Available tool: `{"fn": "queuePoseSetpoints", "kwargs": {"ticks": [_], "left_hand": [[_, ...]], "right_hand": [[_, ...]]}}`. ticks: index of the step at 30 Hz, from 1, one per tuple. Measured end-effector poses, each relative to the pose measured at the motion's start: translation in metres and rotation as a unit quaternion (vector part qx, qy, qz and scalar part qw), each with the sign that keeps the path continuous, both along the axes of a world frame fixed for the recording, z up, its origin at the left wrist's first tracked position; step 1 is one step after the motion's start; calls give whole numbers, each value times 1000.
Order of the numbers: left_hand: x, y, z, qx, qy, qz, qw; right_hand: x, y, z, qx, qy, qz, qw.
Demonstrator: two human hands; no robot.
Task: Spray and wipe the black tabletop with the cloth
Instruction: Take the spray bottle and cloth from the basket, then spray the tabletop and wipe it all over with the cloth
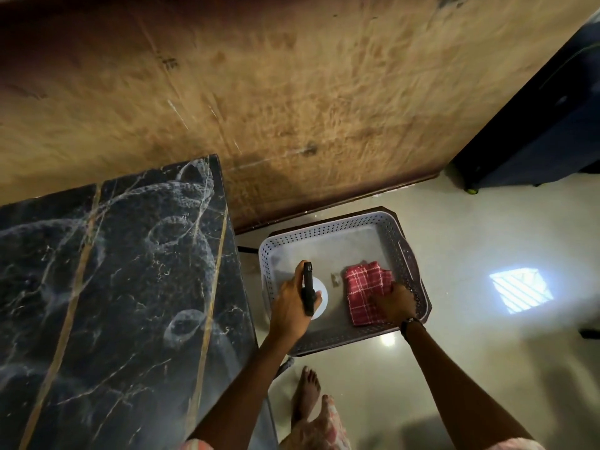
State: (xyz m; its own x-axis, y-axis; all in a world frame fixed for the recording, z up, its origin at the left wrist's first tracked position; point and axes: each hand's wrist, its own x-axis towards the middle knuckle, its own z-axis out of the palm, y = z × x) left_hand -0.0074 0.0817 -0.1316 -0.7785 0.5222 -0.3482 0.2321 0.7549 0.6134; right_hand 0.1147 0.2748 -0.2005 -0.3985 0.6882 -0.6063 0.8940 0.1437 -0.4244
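Observation:
The black marble-patterned tabletop (107, 287) with thin gold lines fills the lower left. Right of it, a white perforated basket (328, 227) stands on the floor. My left hand (290, 306) is inside the basket, closed around a spray bottle (319, 298) with a black trigger head and a white body. My right hand (397, 303) presses its fingers onto a folded red-and-white checked cloth (363, 287) lying in the basket's right half; the grip under the palm is hidden.
A worn tan wall (292, 92) runs behind the table and basket. A dark blue suitcase (545, 131) stands at the upper right. My bare feet (308, 394) are on the glossy floor, with a bright window reflection (519, 293) to the right.

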Motion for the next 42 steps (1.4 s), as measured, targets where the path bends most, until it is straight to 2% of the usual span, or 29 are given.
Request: {"fn": "queuePoseSetpoints", "kwargs": {"ticks": [5,10,13,15,22,25,29,34,38,42], "left_hand": [[8,-3,23,16,62,-77,995],[21,-43,91,124,57,2,991],[32,-91,130,253,59,44,965],[36,-120,151,302,48,72,949],[41,-264,182,333,-1,171,927],[49,-332,193,347,-33,208,914],[51,-427,198,326,-28,250,911],[52,-529,195,272,-61,286,917],[56,-581,194,248,-84,314,912],[60,-614,195,231,-67,340,909]], "right_hand": [[3,-24,44,-81,185,-45,978],[9,-58,107,-176,295,-79,936],[12,-92,151,-224,339,-100,908],[12,-121,175,-256,358,-107,892],[-14,-267,213,-361,351,-173,847],[-27,-335,219,-398,332,-151,842],[-42,-429,233,-438,322,-123,831],[-55,-525,241,-480,297,-81,822],[-70,-588,243,-516,284,-79,804],[-82,-630,243,-554,279,-105,777]]}}
